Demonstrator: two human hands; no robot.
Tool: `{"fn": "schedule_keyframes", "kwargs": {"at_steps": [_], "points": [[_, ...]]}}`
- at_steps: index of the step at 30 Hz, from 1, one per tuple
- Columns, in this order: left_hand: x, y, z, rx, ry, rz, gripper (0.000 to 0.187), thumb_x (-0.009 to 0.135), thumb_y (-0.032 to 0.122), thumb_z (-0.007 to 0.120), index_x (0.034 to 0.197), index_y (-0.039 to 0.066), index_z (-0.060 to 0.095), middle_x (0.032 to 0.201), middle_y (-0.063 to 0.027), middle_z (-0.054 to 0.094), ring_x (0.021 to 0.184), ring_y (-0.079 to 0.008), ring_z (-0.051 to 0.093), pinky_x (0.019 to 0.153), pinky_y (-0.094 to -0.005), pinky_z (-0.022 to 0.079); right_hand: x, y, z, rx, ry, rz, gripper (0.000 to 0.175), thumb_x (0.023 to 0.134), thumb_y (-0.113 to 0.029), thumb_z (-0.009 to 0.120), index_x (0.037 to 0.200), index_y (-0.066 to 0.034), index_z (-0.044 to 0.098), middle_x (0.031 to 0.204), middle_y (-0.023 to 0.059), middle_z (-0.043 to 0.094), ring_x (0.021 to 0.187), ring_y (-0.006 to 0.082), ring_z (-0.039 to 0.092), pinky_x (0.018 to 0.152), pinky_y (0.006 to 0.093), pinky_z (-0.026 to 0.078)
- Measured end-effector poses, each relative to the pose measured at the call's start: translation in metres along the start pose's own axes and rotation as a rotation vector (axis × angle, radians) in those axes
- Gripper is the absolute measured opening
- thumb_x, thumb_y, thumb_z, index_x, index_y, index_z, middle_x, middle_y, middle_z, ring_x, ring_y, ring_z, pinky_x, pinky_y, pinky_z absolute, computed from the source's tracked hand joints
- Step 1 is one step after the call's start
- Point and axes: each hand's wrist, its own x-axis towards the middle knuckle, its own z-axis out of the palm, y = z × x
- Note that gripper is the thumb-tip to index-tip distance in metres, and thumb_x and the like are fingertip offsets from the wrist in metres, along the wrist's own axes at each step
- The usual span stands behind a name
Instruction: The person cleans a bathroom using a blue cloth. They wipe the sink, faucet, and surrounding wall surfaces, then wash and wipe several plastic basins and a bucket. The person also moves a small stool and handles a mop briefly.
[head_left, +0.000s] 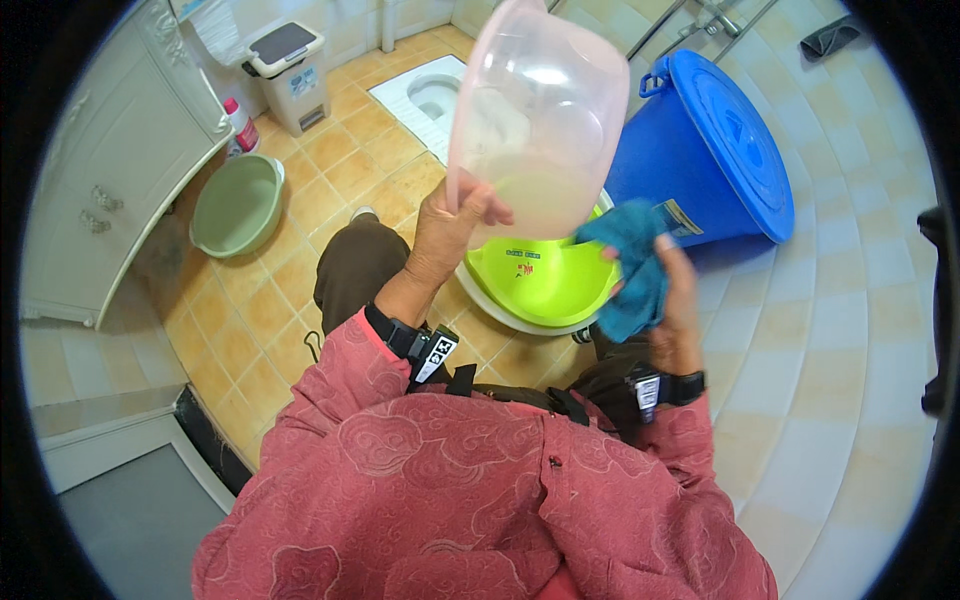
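Note:
My left hand (457, 214) grips the rim of a translucent pink plastic basin (547, 97), which is held up on its side. In my right hand (677, 300) is a teal cloth (630, 262), slightly blurred, just below and to the right of the basin. Under both hands a lime-green plastic basin (547, 292) rests inside or on a white one (517, 325), of which mainly the rim shows. The pink basin hides part of the lime-green one and of the floor behind.
A lidded blue plastic barrel (675, 165) stands at the right by the tiled wall (810, 315). A squat toilet (420, 97) lies ahead. To the left are a sage-green basin (244, 202), a pedal bin (296, 90), a pink-capped bottle (241, 124) and a white cabinet (112, 150).

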Motion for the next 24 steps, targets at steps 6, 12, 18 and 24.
{"fn": "schedule_keyframes", "kwargs": {"at_steps": [6, 12, 18, 24], "points": [[-0.012, -0.006, 0.005, 0.240, -0.182, 0.029, 0.014, 0.092, 0.014, 0.067, 0.090, 0.002, 0.059, 0.076, -0.0041, 0.065, 0.070, -0.0125, 0.063, 0.068, -0.0273, 0.051, 0.071, -0.059, 0.027, -1.113, 0.403, -0.890, 0.040, 0.099, -0.022, 0.053, 0.133, -0.0015, 0.054, 0.131, 0.0158, 0.060, 0.114, 0.0245, 0.061, 0.093, 0.0354, 0.051], [-0.015, -0.011, 0.006, 0.332, -0.127, 0.014, 0.014, 0.087, 0.011, 0.068, 0.093, 0.002, 0.060, 0.075, -0.0109, 0.065, 0.070, -0.0151, 0.065, 0.066, -0.0297, 0.051, 0.044, 0.072, 0.069, -1.253, -0.065, -1.013, 0.040, 0.069, 0.004, 0.062, 0.108, -0.0048, 0.067, 0.123, 0.0144, 0.062, 0.119, 0.0348, 0.053, 0.100, 0.0448, 0.041], [-0.016, -0.013, 0.002, 0.915, -0.301, 0.366, 0.019, 0.079, 0.013, 0.067, 0.089, 0.008, 0.052, 0.080, -0.0132, 0.060, 0.078, -0.0384, 0.061, 0.065, -0.0472, 0.048, 0.006, 0.004, 0.044, -0.905, -0.163, -0.574, 0.038, 0.071, 0.009, 0.053, 0.103, -0.0034, 0.070, 0.107, 0.0126, 0.068, 0.104, 0.0302, 0.061, 0.094, 0.0370, 0.046], [-0.022, -0.009, 0.013, 1.165, -0.470, 0.656, 0.011, 0.078, 0.013, 0.060, 0.087, 0.012, 0.055, 0.078, -0.0063, 0.056, 0.074, -0.0279, 0.059, 0.063, -0.0385, 0.046, 0.004, -0.018, 0.055, -1.262, -0.284, -1.013, 0.040, 0.072, 0.009, 0.057, 0.106, -0.0084, 0.070, 0.105, 0.0063, 0.070, 0.104, 0.0271, 0.062, 0.089, 0.0384, 0.047]]}}
